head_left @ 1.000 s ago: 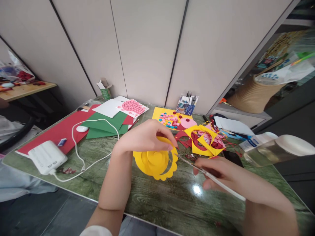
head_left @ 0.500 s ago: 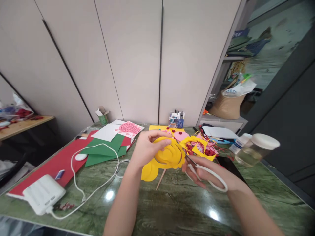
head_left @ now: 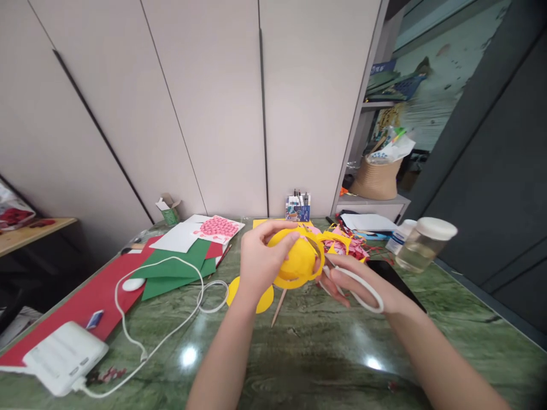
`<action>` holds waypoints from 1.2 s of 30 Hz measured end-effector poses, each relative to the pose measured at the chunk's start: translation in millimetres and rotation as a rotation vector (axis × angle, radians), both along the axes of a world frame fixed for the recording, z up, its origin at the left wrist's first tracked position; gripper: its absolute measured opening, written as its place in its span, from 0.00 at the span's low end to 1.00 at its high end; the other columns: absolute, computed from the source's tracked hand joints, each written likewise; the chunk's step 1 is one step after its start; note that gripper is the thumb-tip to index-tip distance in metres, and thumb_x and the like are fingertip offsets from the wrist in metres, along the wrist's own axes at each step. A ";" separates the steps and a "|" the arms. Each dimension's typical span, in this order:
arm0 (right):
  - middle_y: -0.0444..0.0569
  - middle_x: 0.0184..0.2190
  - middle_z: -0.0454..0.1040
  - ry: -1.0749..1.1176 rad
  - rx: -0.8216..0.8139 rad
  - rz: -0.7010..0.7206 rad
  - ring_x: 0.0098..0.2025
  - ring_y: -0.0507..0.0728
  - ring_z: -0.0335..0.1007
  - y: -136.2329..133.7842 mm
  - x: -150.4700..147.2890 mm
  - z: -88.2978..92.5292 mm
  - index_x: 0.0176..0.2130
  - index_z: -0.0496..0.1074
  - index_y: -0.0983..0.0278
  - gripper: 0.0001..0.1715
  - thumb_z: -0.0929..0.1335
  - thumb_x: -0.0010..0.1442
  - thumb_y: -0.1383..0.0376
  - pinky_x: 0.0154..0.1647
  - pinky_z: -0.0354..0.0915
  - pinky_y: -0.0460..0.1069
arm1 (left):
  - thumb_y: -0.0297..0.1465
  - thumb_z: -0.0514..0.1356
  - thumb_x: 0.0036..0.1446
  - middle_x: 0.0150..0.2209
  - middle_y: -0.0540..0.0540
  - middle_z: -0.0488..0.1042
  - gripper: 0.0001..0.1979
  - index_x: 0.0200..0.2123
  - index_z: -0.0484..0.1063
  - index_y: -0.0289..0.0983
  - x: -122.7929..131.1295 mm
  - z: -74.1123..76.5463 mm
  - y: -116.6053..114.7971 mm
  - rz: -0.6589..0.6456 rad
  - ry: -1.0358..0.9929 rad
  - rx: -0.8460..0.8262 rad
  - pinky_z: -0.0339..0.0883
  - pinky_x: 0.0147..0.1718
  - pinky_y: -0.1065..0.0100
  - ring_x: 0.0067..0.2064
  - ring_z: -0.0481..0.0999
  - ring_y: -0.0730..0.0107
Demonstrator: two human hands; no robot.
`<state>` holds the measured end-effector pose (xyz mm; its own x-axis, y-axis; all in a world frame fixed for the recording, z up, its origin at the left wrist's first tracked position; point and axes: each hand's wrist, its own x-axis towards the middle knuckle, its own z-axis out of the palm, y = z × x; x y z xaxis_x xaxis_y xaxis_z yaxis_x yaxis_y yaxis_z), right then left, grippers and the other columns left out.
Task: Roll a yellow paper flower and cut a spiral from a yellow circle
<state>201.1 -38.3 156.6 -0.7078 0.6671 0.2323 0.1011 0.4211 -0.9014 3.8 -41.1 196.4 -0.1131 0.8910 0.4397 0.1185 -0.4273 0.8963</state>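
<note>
A yellow paper spiral [head_left: 301, 259] is pinched between the thumb and fingers of my left hand [head_left: 264, 256], raised above the table. White-handled scissors [head_left: 365, 293] are in my right hand [head_left: 342, 279], their handle loop showing outside the fingers. The scissor blades are mostly hidden beside the spiral's right edge, so whether they touch it I cannot tell. Under my left wrist lies a yellow paper circle [head_left: 265, 299] on the green stone-patterned table [head_left: 316, 347]. A thin wooden stick [head_left: 278, 308] rests just below the spiral.
Yellow, pink and red paper scraps [head_left: 348, 245] are heaped behind my right hand. A lidded jar [head_left: 426, 245] and a black phone [head_left: 393, 279] lie right. Leftward are green paper [head_left: 179, 267], red paper [head_left: 68, 324], a white power bank [head_left: 64, 356] and its cable [head_left: 160, 341].
The spiral has been turned in my left hand and its outer ring now hangs loose from the middle. The camera view has shifted slightly right.
</note>
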 end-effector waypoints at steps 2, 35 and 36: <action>0.40 0.20 0.60 -0.011 0.005 -0.019 0.19 0.47 0.55 -1.4 1.2 0.9 0.31 0.61 0.65 0.23 0.57 0.63 0.48 0.22 0.54 0.45 | 0.31 0.63 0.46 0.31 0.48 0.78 0.07 0.32 0.76 0.36 0.9 -0.4 -0.3 0.001 0.003 0.011 0.63 0.17 0.77 0.18 0.66 0.82; 0.40 0.23 0.59 -0.058 -0.071 -0.082 0.18 0.46 0.52 -16.1 6.9 15.1 0.34 0.64 0.64 0.21 0.62 0.60 0.48 0.17 0.50 0.42 | 0.31 0.66 0.44 0.26 0.49 0.77 0.09 0.33 0.77 0.40 -2.3 6.6 -8.8 -0.020 -0.008 -0.022 0.67 0.17 0.75 0.20 0.70 0.77; 0.40 0.23 0.59 -0.056 -0.076 -0.083 0.18 0.46 0.51 -15.8 7.1 14.7 0.34 0.64 0.64 0.21 0.62 0.60 0.48 0.17 0.50 0.42 | 0.31 0.66 0.44 0.26 0.49 0.77 0.10 0.33 0.77 0.40 -4.1 6.8 -7.8 -0.031 -0.006 -0.024 0.67 0.17 0.74 0.19 0.70 0.77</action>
